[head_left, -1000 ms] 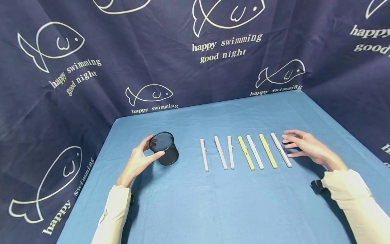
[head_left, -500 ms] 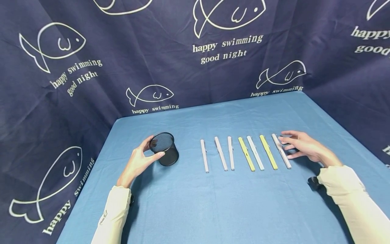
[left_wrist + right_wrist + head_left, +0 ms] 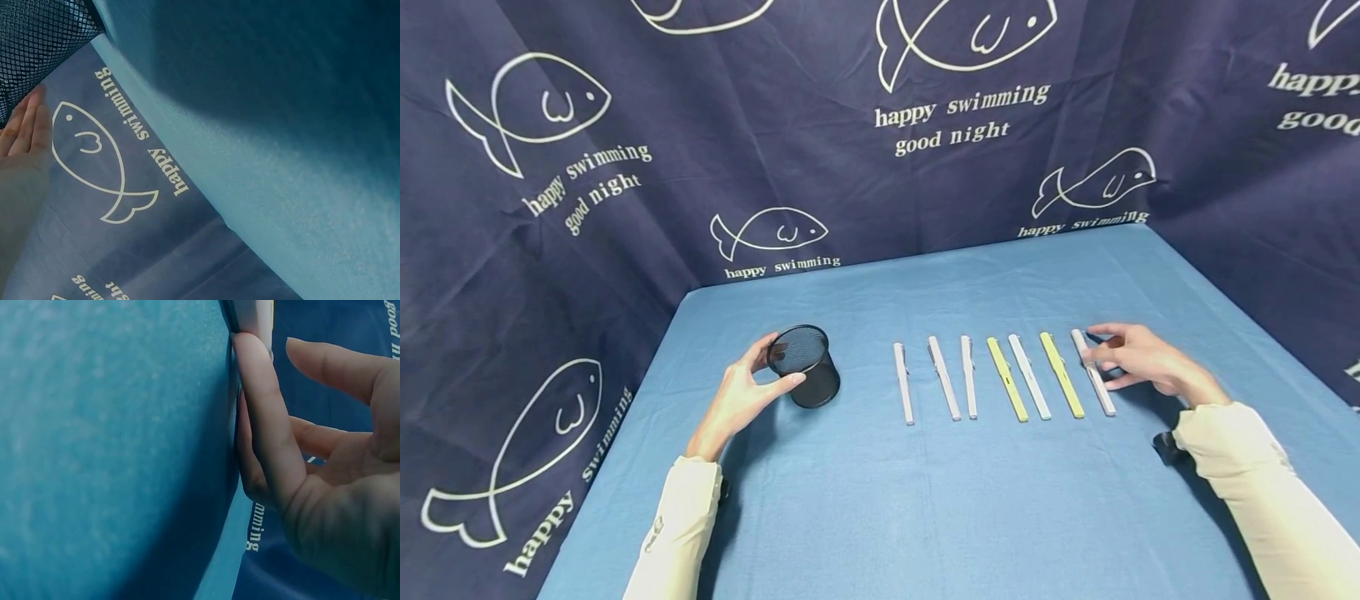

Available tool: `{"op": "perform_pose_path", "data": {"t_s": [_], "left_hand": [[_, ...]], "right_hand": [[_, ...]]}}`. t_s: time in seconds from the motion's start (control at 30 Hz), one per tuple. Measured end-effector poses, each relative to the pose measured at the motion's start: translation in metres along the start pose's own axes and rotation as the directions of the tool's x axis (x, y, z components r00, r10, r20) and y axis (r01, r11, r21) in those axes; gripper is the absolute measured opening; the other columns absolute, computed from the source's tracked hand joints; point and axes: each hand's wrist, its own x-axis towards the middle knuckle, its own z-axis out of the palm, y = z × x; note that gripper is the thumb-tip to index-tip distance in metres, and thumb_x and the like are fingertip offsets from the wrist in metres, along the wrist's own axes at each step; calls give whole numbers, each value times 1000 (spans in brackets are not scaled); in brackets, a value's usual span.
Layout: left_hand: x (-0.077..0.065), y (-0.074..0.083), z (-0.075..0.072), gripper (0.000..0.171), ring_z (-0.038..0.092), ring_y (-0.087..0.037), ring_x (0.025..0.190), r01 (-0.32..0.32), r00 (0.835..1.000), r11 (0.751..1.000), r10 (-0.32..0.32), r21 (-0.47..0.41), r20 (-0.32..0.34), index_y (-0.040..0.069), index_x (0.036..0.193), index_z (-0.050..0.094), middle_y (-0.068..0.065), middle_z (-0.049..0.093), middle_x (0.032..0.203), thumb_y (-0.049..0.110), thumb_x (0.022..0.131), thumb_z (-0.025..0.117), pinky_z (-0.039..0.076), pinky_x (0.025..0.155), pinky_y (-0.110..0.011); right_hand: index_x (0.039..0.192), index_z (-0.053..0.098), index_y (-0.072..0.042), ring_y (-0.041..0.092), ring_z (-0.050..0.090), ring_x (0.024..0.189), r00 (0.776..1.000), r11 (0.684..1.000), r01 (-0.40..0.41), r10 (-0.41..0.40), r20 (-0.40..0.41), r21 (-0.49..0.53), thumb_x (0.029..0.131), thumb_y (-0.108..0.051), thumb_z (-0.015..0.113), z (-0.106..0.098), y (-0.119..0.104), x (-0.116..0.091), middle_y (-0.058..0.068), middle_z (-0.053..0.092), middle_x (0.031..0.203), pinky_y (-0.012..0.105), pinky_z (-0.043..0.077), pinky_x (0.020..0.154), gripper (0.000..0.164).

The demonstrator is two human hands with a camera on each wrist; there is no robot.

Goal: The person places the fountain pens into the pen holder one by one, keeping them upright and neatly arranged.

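My left hand (image 3: 741, 396) holds a black mesh pen cup (image 3: 817, 385), thumb on its near side and fingers around the far side. The cup's mesh wall (image 3: 40, 44) shows at the top left corner of the left wrist view. At the right end of a row of capped pens, my right hand (image 3: 1142, 358) reaches over a white pen (image 3: 1103, 396), fingertips right at its upper half. In the right wrist view one fingertip (image 3: 250, 344) meets the end of that pen (image 3: 255, 314), while another finger stands apart from it.
Left of that pen lie a yellow pen (image 3: 1062, 377), a pale blue pen (image 3: 1032, 382), another yellow pen (image 3: 1008, 382) and several pinkish-white pens (image 3: 944, 382). All rest on a blue cloth (image 3: 880, 500). A dark fish-print curtain (image 3: 925, 192) stands behind and at both sides.
My right hand has moved left and its fingers have come in over the rightmost white pen. The left hand and the cup have stayed in place.
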Motion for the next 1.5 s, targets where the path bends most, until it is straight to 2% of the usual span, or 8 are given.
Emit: {"op": "perform_pose_path", "data": {"t_s": [0.2, 0.37, 0.53, 0.9, 1.2, 1.5], "left_hand": [[0, -2, 0, 89, 56, -34, 130, 11, 1000, 1000, -11, -6, 4, 11, 157, 43, -13, 65, 136, 46, 86, 84, 38, 109, -60], [0, -3, 0, 90, 55, -34, 130, 18, 1000, 1000, -18, -9, 4, 10, 157, 43, -13, 64, 137, 47, 86, 84, 38, 108, -60], [1, -2, 0, 90, 55, -34, 130, 15, 1000, 1000, -15, -16, 5, 11, 157, 43, -13, 65, 136, 47, 86, 84, 38, 109, -60], [0, 0, 0, 88, 56, -33, 130, 18, 1000, 1000, -18, -15, 5, 14, 157, 44, -12, 65, 135, 47, 86, 84, 39, 107, -60], [0, -2, 0, 90, 55, -33, 130, 18, 1000, 1000, -18, -12, 7, 11, 157, 43, -12, 65, 137, 48, 86, 84, 38, 108, -60], [0, -3, 0, 91, 55, -33, 131, 22, 1000, 1000, -22, -6, 9, 10, 157, 42, -12, 64, 138, 49, 86, 84, 37, 109, -60]], "right_hand": [[155, 19, 18, 23, 60, 93, 1000, 999, -19, 19, 3, -39, 103, -13, 63, 1, -4, 3, 34, 51, 128, 41, 62, 75, 75], [155, 20, 17, 20, 58, 85, 999, 998, -38, 37, -3, -54, 102, -10, 64, 1, -5, 7, 24, 53, 113, 40, 62, 71, 74], [155, 21, 16, 20, 59, 85, 999, 998, -37, 37, -1, -53, 102, -9, 64, 1, -4, 8, 18, 52, 104, 39, 62, 70, 73], [154, 21, 16, 16, 61, 86, 1000, 1000, -17, 17, -6, 0, 99, -4, 63, 1, -2, 2, 17, 55, 105, 41, 62, 73, 72], [152, 24, 16, 15, 62, 85, 1000, 1000, 2, -1, -26, 21, 97, -1, 63, -1, 1, 0, 19, 57, 109, 42, 62, 72, 70], [152, 25, 15, 14, 62, 84, 999, 999, -11, 12, -35, 33, 97, -2, 64, -3, 3, 0, 16, 56, 108, 42, 63, 70, 70]]}}
